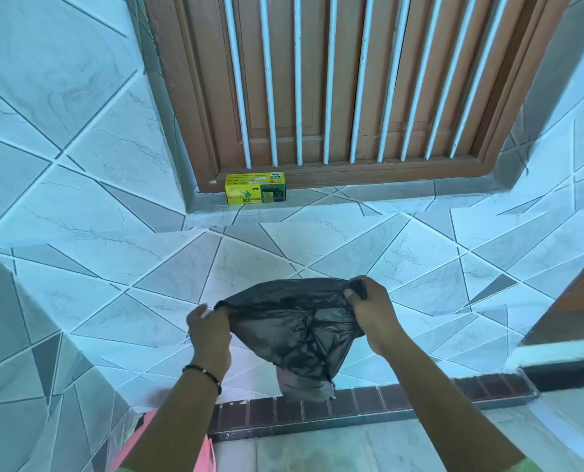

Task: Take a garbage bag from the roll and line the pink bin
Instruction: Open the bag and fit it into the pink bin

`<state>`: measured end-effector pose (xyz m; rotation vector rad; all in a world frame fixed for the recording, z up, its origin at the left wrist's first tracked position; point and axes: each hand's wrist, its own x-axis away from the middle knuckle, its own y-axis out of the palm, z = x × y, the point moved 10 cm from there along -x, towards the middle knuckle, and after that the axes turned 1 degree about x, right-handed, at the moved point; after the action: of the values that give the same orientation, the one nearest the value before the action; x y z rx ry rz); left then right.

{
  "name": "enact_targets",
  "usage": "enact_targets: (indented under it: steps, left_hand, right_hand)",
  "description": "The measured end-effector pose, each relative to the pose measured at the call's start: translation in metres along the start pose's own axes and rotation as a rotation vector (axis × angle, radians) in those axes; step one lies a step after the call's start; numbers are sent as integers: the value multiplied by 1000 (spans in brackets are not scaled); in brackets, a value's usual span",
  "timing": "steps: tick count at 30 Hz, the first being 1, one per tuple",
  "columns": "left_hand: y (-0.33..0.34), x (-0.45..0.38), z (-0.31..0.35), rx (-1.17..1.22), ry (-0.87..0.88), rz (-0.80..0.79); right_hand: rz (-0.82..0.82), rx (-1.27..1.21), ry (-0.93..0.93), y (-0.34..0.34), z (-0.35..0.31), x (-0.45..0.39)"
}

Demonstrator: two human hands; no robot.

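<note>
Left hand [208, 330] reaches in from the near left, forearm angled up toward centre, a dark beaded bracelet [202, 372] on the wrist. Its fingers are clenched on the left edge of the black garbage bag [297, 330], pinching the rim near the top corner. Right hand [372, 313] comes in from the near right, held a little farther and higher than the left, fingers curled tight around a bunched bit of the bag's right rim, thumb on the near side. Both hands hold the bag up in the air above the tiled floor [283, 247], the mouth stretched between them. The bag hangs crumpled below the hands, narrowing to a loose tail that dangles near a dark brick-red strip [369, 401] of floor edging. Cannot tell if anything is inside the bag; it looks slack.

Pink bin [202, 451]: only a pink edge shows at the near left, beneath the left forearm, mostly hidden, contents not visible.

Far centre-left, a yellow-green garbage bag box [255, 188] sits on the sill at the foot of a brown wooden door [317, 80] with white vertical bars, well apart from the hands. Box looks closed from here.
</note>
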<state>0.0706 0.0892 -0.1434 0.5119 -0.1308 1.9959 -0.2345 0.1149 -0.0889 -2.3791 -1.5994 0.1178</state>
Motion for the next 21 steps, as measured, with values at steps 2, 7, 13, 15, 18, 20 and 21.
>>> enact_targets:
  steps: [2,7,13,15,18,20,21]
  left_hand:
    - [8,13,-37,65,-335,-121]
    - [76,85,-62,153,-524,-570]
    - [39,33,-21,-211,38,-242]
    - [13,10,-15,-403,135,-145]
    - [-14,-8,-11,-612,176,-39]
    - [-12,-6,-8,-629,225,-71]
    - [-6,-2,-3,-625,281,-104]
  right_hand:
    - [-10,-32,8,3,2,0]
    - [-34,-77,7,25,4,6]
    - [8,-32,-16,5,5,1]
    - [69,-27,-4,-15,8,-4]
    - [123,-15,22,-34,15,-6]
    - [80,18,-13,-31,11,-3]
    - [30,34,-56,-24,4,0]
